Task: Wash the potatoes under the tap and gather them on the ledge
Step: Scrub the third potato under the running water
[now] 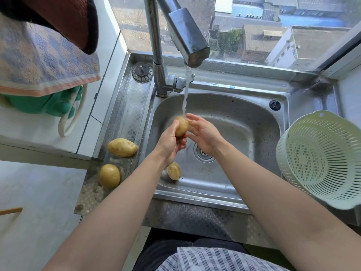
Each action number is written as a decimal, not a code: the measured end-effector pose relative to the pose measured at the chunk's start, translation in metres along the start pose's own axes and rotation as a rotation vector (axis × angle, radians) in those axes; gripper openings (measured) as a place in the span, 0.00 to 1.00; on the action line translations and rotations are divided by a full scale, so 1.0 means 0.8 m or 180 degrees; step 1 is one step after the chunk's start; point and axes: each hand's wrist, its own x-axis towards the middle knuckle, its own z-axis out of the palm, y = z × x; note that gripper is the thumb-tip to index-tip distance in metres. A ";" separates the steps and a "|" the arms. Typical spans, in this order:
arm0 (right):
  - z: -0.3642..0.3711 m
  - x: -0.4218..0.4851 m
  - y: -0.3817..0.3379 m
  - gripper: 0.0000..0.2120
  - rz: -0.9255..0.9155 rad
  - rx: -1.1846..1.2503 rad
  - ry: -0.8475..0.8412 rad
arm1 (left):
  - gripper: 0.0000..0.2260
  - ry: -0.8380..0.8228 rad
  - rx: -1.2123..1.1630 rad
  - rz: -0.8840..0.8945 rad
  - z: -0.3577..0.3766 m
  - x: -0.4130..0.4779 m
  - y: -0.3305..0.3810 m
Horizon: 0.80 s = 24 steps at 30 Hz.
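Observation:
Water runs from the steel tap (pixel 187 38) into the sink (pixel 244 118). Under the stream my left hand (pixel 170 141) grips a small yellow potato (pixel 181 126). My right hand (pixel 203 133) is beside it with fingers spread, its fingertips touching the potato. Another potato (pixel 174 170) lies in the basin near the front left, partly hidden by my left forearm. Two potatoes rest on the patterned steel ledge (pixel 129 106) left of the basin: a long one (pixel 122 147) and a rounder one (pixel 109 176) nearer me.
A pale green plastic colander (pixel 320 159) sits tilted on the sink's right edge. A drain stopper (pixel 142 72) lies on the ledge by the tap base. Towels and green gloves (pixel 54 106) hang at the left. A window is behind the sink.

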 end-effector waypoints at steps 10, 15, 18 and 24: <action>0.059 -0.013 -0.004 0.17 -0.0126 -0.0973 0.0735 | 0.17 0.0487 0.0407 0.0440 0.027 0.004 -0.007; 0.057 -0.028 0.006 0.15 -0.0634 -0.1709 -0.0135 | 0.20 0.1408 0.0062 -0.0057 0.021 0.007 0.004; 0.058 -0.023 0.007 0.10 -0.0983 -0.2054 -0.0012 | 0.21 0.1434 0.0274 -0.0190 0.021 0.005 0.007; 0.069 0.008 0.004 0.15 -0.0819 -0.1556 0.1160 | 0.21 0.0927 0.0704 0.0116 0.035 -0.006 0.009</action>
